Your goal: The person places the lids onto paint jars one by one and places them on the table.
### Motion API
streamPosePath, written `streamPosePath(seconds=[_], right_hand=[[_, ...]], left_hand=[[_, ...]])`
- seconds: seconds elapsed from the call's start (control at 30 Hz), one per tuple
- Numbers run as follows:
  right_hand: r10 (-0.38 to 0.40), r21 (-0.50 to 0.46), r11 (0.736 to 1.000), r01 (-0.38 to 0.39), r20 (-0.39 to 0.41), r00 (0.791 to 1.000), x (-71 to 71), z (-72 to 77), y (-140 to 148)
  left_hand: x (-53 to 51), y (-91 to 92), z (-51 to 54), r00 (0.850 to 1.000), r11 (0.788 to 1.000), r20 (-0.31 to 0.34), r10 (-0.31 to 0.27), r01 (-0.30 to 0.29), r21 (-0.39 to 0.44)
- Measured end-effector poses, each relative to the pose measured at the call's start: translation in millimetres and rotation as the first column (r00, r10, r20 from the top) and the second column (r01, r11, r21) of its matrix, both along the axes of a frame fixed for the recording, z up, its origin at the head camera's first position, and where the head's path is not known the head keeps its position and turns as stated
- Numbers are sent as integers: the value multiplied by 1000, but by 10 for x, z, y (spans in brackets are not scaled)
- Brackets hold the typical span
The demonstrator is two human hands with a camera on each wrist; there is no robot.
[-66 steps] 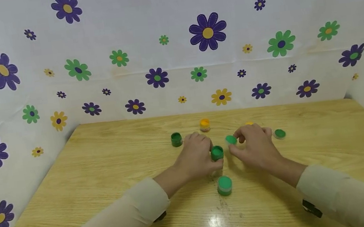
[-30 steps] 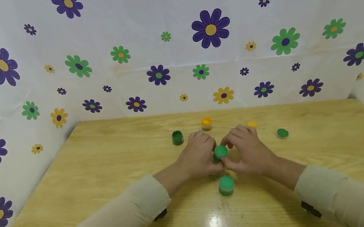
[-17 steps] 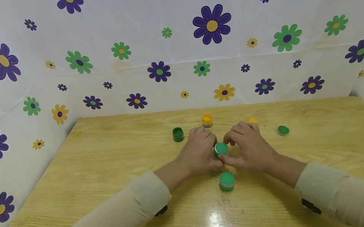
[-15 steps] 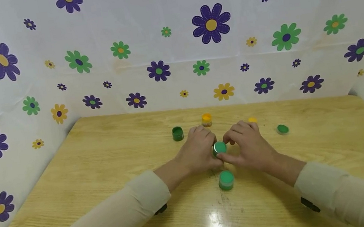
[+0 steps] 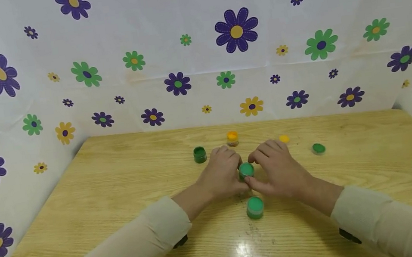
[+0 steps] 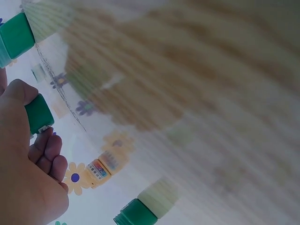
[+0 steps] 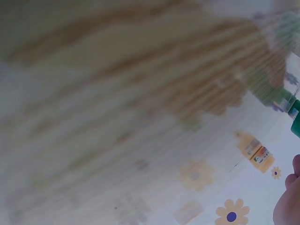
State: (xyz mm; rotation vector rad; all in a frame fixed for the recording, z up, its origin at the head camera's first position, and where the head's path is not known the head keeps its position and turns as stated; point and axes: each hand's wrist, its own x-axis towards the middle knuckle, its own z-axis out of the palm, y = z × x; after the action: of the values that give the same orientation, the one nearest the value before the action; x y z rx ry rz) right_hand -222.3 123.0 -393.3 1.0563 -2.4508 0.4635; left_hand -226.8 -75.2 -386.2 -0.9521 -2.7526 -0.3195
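Between the two hands in the head view is a green jar (image 5: 246, 170) with a lighter green lid on top. My left hand (image 5: 221, 175) grips it from the left, thumb in front; the left wrist view shows that hand (image 6: 28, 145) around the green jar (image 6: 39, 114). My right hand (image 5: 279, 170) has its thumb at the lid's front edge and curled fingers at its far right side. In the right wrist view only part of the right hand (image 7: 289, 201) shows, near the green jar (image 7: 295, 117). A lidded green jar (image 5: 255, 208) stands just in front of the hands.
An uncovered dark green jar (image 5: 199, 155) and a yellow jar (image 5: 232, 139) stand behind the left hand. A yellow lid (image 5: 284, 138) lies behind the right hand, and a dark green lid (image 5: 318, 149) lies to its right. Flowered cloth (image 5: 196, 56) surrounds the wooden table (image 5: 117, 170).
The right hand has brought the light green lid leftward onto the jar in the left hand. Since then, both hands have stayed around it, with small finger shifts.
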Motion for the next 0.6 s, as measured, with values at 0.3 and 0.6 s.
streamPosePath(seconds=[0.3,0.6], right_hand=[[1,-19,1000,-1,-14,1000,8,-13,-2],[24,-51,998,-24,2,1000,14,5,-7]], left_hand=[[19,15,18,1000,1000,-19,-5,5,-14],[21,20,18,1000,999,-29,-7,6,-32]])
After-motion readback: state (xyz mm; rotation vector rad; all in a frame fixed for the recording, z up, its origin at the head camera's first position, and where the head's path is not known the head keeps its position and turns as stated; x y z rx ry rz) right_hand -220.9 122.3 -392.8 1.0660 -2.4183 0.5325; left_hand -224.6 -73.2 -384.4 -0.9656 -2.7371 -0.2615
